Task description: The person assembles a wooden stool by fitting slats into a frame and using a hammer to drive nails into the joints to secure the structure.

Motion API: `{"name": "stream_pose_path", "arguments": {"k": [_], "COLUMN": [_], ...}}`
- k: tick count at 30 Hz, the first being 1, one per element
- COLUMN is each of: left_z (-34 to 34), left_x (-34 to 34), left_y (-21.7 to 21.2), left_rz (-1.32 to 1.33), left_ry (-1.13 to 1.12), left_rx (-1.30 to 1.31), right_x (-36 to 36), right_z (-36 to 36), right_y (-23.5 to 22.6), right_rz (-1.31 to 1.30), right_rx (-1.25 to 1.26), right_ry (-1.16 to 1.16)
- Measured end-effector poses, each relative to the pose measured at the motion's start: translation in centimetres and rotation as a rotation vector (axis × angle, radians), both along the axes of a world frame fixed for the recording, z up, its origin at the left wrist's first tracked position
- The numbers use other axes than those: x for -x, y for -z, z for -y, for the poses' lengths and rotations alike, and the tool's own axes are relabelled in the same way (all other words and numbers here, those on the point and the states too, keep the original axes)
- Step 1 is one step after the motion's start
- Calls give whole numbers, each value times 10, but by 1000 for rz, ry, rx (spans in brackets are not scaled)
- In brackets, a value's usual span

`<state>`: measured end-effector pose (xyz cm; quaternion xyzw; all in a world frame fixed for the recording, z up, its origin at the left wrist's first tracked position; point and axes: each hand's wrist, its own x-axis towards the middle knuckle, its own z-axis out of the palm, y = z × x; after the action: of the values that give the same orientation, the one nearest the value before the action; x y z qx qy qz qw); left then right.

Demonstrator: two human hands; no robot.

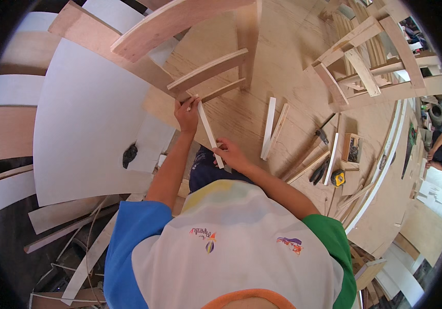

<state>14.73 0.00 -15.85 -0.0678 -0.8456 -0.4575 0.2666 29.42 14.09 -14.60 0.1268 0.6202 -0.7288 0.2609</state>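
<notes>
A narrow pale wooden strip [208, 126] slants between my two hands. My left hand [187, 117] is closed at its far end, beside the lower corner of a wooden frame with curved slats [210, 70]. Something tiny and light shows at the left fingers, too small to name. Nearer my body, my right hand [231, 155] grips the strip close to its near end, thumb and fingers around it. Two more strips, a white-faced one [269, 123] and a plain wooden one [277, 131], lie on the plywood surface [231, 118] to the right.
On the right lie a hammer [321, 136], black-handled pliers [319, 173], a yellow tape measure [338, 177] and a small wooden box [353, 148] of small dark pieces. Another slatted frame [365, 77] stands beyond. A large white panel [87, 123] is at left. Another person [439, 152] shows at far right.
</notes>
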Motion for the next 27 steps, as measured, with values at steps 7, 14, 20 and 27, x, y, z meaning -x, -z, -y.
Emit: {"name": "stream_pose_path", "arguments": {"k": [7,14,20,27], "left_z": [1,-1,-3,-5], "left_x": [-2,-1,1,-2], "left_y": [18,4,4,1], "left_rz": [-9,-71,-101,-74], "left_ry": [-8,-13,-38,-65], "left_rx": [-14,12,-30,-1], "right_x": [4,4,7,7], "right_z": [-6,-2,-4,-8], "right_y": [-20,-2,-5,-11], "right_rz": [26,-3,-32,-17], "right_rx": [-29,-33,-76,-25], "right_ry": [-88,-40,-77,-44]}}
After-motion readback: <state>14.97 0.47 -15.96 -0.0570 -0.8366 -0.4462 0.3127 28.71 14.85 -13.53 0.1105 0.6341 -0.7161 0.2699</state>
